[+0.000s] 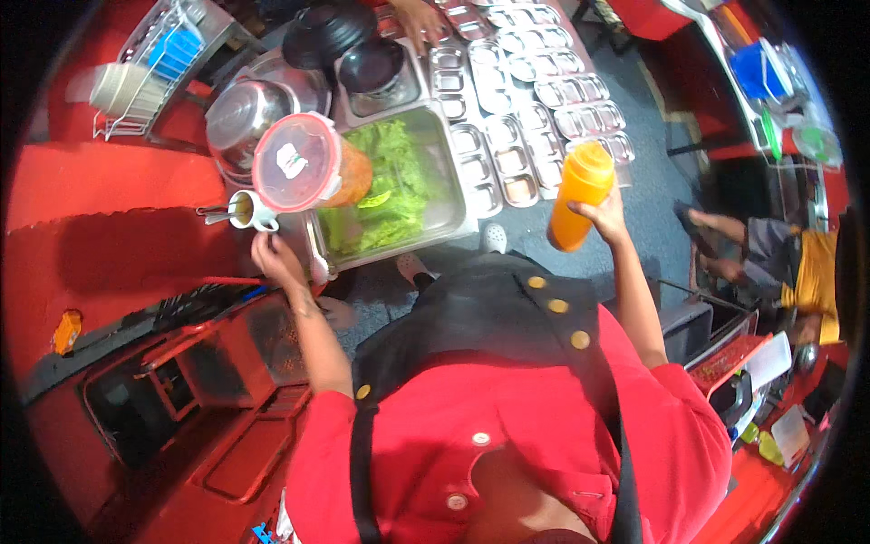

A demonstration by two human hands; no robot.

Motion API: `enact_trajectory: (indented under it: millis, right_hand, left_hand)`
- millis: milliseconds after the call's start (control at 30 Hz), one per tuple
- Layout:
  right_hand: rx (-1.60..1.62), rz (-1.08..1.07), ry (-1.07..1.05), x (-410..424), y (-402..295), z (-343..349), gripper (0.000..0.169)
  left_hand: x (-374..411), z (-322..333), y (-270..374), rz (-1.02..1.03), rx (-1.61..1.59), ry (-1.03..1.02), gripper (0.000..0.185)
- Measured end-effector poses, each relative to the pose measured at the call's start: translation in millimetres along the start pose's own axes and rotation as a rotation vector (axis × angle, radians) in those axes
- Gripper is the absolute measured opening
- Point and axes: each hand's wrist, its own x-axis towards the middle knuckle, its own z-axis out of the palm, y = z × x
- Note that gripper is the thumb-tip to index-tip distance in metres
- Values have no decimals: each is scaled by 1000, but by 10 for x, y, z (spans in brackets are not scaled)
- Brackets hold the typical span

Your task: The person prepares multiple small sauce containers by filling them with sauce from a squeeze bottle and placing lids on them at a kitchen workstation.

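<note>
My right hand (605,211) is closed around an orange plastic squeeze bottle (580,194), held beside the rows of small metal divided dishes (511,158). Close under the handle of a white mug (251,212) is my left hand (275,258); whether its fingers touch the handle I cannot tell. Spoon-like metal utensils stick out of the mug. Between my hands, a steel pan (452,234) holds green lettuce leaves (394,183). A round clear tub (299,163) with a red-rimmed lid and orange-red contents stands at the pan's left side.
Metal bowls (248,115) and black bowls (370,66) stand behind the tub. Another person's hand (418,20) reaches over the far dishes. At the right is a person in a yellow top (815,272). A wire rack (146,88) holds stacked bowls at the upper left.
</note>
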Motion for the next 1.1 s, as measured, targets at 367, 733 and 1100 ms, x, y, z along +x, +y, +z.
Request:
enact_trajectory:
  millis: [367, 733, 1100]
  right_hand:
    - [-148, -63, -100, -401, -96, -152, 94]
    - [186, 523, -522, -333, 214, 286, 77]
    - [-160, -30, -1076, -731, 273, 1919, 90]
  left_hand:
    - [-3627, -192, -78, -1394, -252, -1174, 67]
    - [-4105, -145, 92, -1376, -190, -1019, 53]
    - [-3967, -841, -530, -1021, 243, -828, 49]
